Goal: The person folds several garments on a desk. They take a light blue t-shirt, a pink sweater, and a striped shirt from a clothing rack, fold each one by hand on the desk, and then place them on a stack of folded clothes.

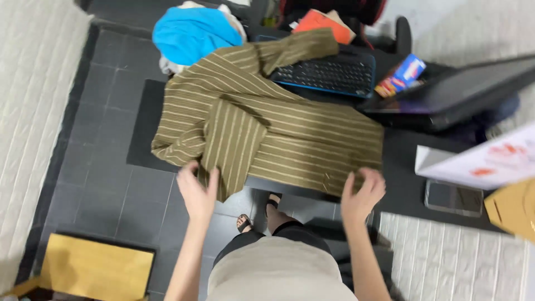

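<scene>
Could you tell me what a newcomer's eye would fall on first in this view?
Most striking is the olive striped shirt spread across the dark desk at the middle, one sleeve folded over its front. The left hand touches that sleeve's end and the right hand is at the shirt's near edge. A bright blue cloth sits behind, with a black keyboard to its right.

The striped shirt point(290, 139) is seen as soft matt woven cloth, olive with thin pale lines, creased where it is folded. Beyond the shirt, a keyboard point(329, 75) of matt dark plastic with a blue rim is shown, and a smooth blue cloth point(192, 33) is bundled beside it. Right of the shirt, a phone point(452, 198) with a glossy glass face is laid. Below the shirt, matt grey floor tiles point(106, 184) and a brown cardboard box point(95, 270) are visible.
</scene>
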